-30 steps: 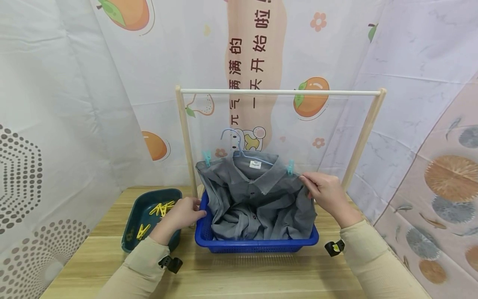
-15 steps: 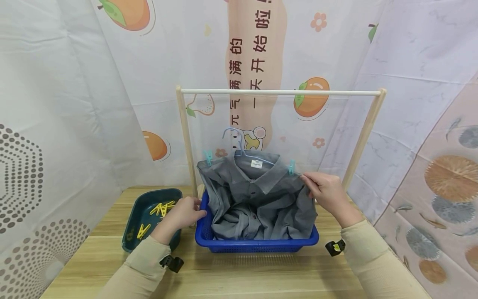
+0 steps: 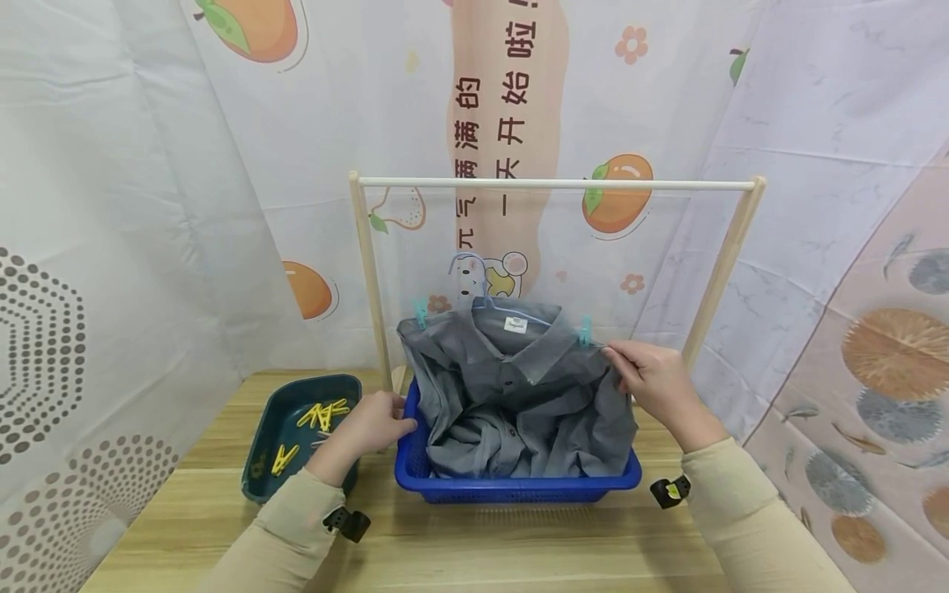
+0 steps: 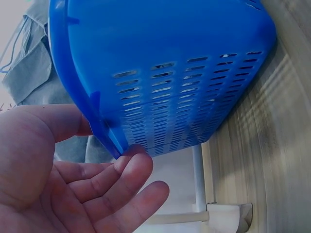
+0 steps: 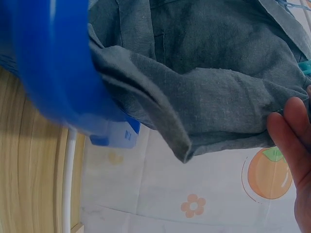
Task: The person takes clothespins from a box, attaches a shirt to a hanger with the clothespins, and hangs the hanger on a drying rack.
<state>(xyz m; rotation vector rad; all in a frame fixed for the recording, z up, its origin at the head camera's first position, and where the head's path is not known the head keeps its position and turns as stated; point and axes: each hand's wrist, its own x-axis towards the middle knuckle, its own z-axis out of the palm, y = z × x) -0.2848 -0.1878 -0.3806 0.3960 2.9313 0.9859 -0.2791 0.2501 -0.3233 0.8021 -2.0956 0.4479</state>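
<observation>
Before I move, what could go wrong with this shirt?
The lower part of the gray shirt lies bunched in the blue basket, so lifting might drag the basket along. The right hand pinches it at one shoulder, so it could tilt or swing. The hook of the hanger is off the rail, so letting go could let the shirt slump.

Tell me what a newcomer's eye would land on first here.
Probably the grey shirt bunched in the bright blue basket at centre, on a pale blue hanger, the right hand pinching its edge and the left hand gripping the basket's rim. Next, the wooden rack, its white bar above the shirt in the head view. Then yellow clothespins in the dark green tray at left.
</observation>
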